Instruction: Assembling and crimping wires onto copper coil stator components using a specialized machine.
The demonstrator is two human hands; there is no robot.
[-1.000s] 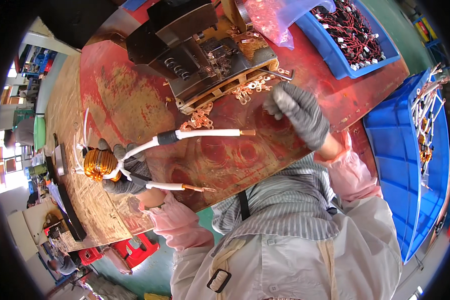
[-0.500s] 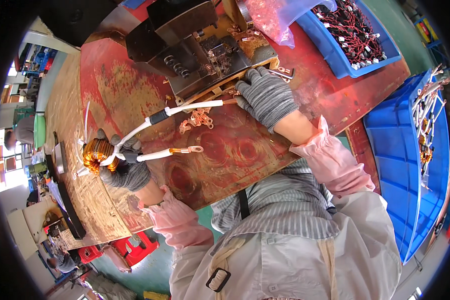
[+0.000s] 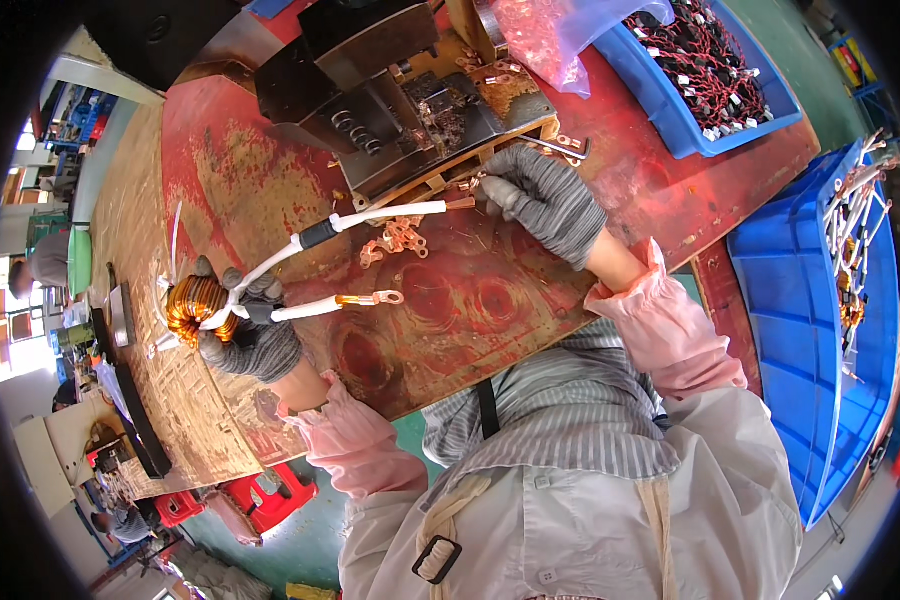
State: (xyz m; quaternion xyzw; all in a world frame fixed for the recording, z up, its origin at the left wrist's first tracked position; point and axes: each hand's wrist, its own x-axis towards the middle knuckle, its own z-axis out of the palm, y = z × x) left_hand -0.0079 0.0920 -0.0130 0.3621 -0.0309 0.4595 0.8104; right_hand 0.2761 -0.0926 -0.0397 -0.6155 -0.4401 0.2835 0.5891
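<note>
My left hand (image 3: 253, 345), in a grey glove, is closed around a toroidal coil (image 3: 198, 308) wound with copper wire. Two white-sleeved leads run rightward from the coil. The upper lead (image 3: 375, 215) has a black band and ends in bare copper strands; the lower lead (image 3: 315, 308) carries a copper ring lug (image 3: 390, 297). Just right of the bare strands, my gloved right hand (image 3: 547, 200) pinches a small copper lug (image 3: 473, 184) between thumb and fingers; the fingers partly hide it. Loose copper lugs (image 3: 395, 238) lie in a pile below the upper lead.
A dark metal press (image 3: 370, 100) stands on the worn red tabletop (image 3: 430, 345), with copper lugs around its base. A metal bar (image 3: 560, 148) lies at its right corner. Farther right are a plastic bag (image 3: 545, 45), a blue bin of wired parts (image 3: 675, 130) and a larger blue crate (image 3: 790, 300).
My right hand has turned and drawn back slightly from the press edge, its thumb now showing in a pinch on a copper lug. My left hand and the coil stay where they were.
</note>
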